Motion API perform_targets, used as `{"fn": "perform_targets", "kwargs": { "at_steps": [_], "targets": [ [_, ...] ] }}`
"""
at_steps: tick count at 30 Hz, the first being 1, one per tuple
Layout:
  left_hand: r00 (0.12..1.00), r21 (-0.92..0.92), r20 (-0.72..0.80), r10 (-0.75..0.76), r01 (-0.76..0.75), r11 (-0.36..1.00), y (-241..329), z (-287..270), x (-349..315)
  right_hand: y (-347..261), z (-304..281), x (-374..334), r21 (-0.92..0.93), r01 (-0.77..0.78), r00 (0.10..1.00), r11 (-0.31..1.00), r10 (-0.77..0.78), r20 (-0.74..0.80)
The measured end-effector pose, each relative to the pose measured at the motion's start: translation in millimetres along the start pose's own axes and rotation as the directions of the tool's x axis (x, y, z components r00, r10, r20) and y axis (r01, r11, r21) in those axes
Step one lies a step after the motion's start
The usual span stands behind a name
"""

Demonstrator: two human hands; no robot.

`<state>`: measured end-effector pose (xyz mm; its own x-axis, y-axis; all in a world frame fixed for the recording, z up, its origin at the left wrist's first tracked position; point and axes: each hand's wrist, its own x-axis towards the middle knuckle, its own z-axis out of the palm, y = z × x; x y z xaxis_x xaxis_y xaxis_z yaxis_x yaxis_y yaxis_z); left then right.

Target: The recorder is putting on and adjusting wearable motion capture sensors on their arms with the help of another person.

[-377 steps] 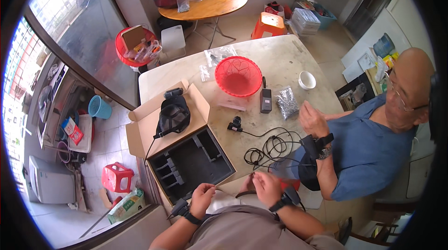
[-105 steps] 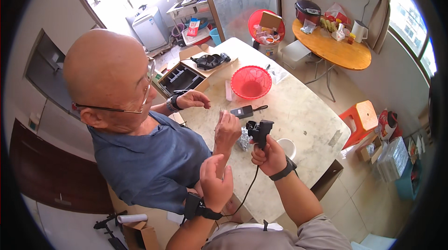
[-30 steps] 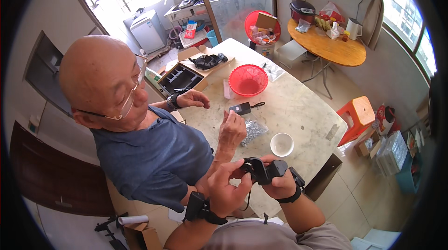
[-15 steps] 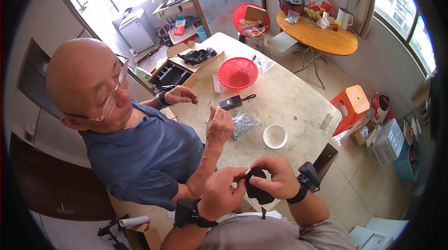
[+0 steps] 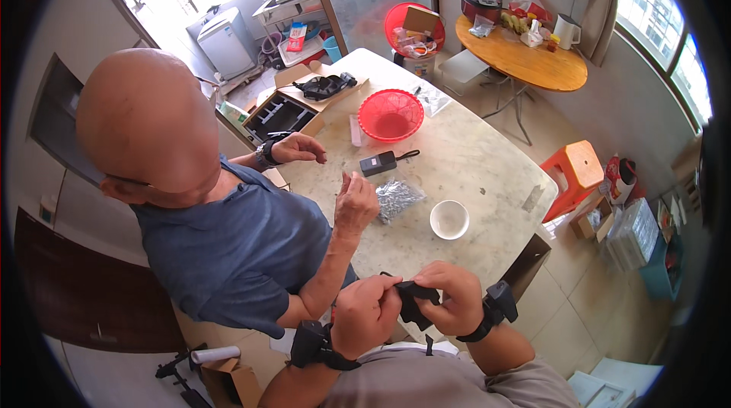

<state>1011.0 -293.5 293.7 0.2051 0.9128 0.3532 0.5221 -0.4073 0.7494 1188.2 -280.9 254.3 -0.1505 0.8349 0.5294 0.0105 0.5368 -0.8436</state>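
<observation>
Near the table's front edge, both my hands grip one black object [image 5: 415,310], soft-looking and irregular; its kind I cannot make out. My left hand [image 5: 367,315] pinches its upper left edge with thumb and finger. Around its right side my right hand [image 5: 451,297] is closed, thumb toward me. A black device is strapped to each of my wrists. Beyond my hands a white bowl [image 5: 449,220] stands on the pale marbled table [image 5: 487,187]. Left of the bowl lies a clear bag of small metal pieces [image 5: 398,200], with a black handheld device [image 5: 378,163] behind it.
At my left a person in a blue shirt [image 5: 236,248] holds one hand [image 5: 355,202] near the bag. A red basket [image 5: 391,115] and an open cardboard box [image 5: 293,115] with black gear are farther back. Right of the table are an orange stool [image 5: 572,172] and a wooden side table [image 5: 525,54].
My hands have turned the black object, which now looks folded or tilted between my fingers. The other person's head has bent forward and down.
</observation>
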Motion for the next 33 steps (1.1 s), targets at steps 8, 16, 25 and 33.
{"fn": "perform_targets", "kwargs": {
  "at_steps": [8, 16, 25, 33],
  "targets": [
    [0.99, -0.087, 0.129, 0.049, -0.038, 0.995, 0.0, -13.7, 6.1, -11.4, -2.9, 7.7, -0.149, 0.112, 0.994, 0.982, -0.107, 0.036],
    [0.949, -0.346, 0.266, 0.168, -0.069, 0.936, 9.9, -22.4, 20.2, -12.1, -11.7, 10.5, 0.081, -0.037, 0.992, 0.996, 0.027, 0.122],
    [0.965, -0.119, -0.073, 0.253, -0.261, 0.958, -10.9, 1.1, 16.1, -1.8, -4.3, 15.2, 0.04, -0.183, 0.981, 0.982, 0.181, 0.068],
    [0.984, -0.189, -0.155, 0.087, -0.116, 0.975, -16.5, 0.0, -7.4, 2.6, 9.0, 20.0, 0.395, -0.454, 0.872, 0.799, 0.489, 0.013]
  ]
}}
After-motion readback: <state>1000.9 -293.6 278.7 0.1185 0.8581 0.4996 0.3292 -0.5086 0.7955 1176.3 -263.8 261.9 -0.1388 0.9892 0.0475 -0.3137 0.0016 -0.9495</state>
